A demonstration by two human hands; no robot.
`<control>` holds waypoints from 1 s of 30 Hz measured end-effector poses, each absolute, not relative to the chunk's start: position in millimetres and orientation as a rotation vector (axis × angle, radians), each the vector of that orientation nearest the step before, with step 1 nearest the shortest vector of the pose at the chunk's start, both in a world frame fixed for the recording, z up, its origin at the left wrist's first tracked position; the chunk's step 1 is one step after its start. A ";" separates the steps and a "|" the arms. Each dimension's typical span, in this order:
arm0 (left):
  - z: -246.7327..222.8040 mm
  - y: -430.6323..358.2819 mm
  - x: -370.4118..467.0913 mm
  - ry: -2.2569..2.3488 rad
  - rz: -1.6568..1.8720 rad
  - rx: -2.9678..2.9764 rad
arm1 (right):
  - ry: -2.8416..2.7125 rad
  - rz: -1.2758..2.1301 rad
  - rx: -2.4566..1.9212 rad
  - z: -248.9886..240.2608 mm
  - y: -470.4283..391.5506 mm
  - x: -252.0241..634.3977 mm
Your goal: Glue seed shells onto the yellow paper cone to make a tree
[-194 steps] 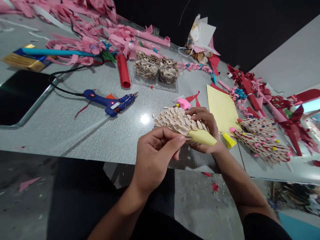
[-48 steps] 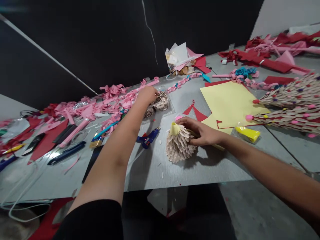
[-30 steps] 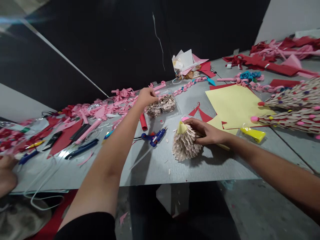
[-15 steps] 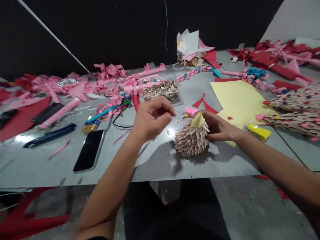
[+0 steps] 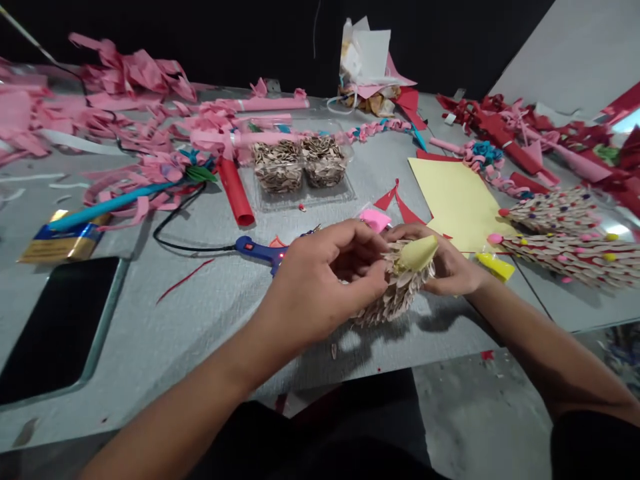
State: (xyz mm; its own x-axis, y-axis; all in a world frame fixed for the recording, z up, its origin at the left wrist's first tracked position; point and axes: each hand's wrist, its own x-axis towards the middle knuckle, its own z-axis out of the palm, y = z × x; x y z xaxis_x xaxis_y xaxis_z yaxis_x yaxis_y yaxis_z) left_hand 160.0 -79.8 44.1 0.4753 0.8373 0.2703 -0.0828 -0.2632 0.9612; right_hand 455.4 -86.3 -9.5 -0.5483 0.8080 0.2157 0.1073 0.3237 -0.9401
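A cone [image 5: 395,297] covered in pale, overlapping seed shells, with a bare yellow tip, leans toward the right on the table. Around its far right side wrap the fingers of my right hand [image 5: 450,267]. My left hand [image 5: 330,273] is at the cone's left side near the tip, thumb and fingers pinched; whatever is between them is too small to make out. Partly behind my left hand lies a blue glue gun [image 5: 257,249] with a small red light. A clear tray of shells [image 5: 300,163] stands beyond my hands.
At the left lie a phone [image 5: 63,327] and a gold-and-blue pack [image 5: 65,243]. Pink paper strips [image 5: 145,73] fill the back left. Yellow sheets [image 5: 455,200] and two decorated shell cones [image 5: 575,260] are at the right. The table's front edge runs below my hands.
My left hand has moved right from beside the cone onto its upper left side. The cone's tip now tilts further right. The view has shifted, and the glue gun shows.
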 end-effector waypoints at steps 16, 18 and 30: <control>39.4 -88.0 168.2 0.737 1.070 1.481 | -1.870 1.310 -0.633 -15.9 -82.0 451.3; 37.1 -88.9 169.1 0.715 1.099 1.467 | -1.858 1.299 -0.643 -16.4 -82.7 451.4; 39.0 -91.2 167.2 0.708 1.259 1.740 | -1.882 1.287 -0.673 -18.0 -82.9 453.1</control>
State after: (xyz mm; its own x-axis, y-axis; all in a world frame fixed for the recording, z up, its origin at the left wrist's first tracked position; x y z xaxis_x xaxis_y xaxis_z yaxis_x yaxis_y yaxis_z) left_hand 167.2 -91.2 39.0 0.3322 0.8238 0.4594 -0.0347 -0.4760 0.8788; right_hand 453.1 -82.9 -18.0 -0.5840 0.7605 0.2838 0.0114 0.3573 -0.9339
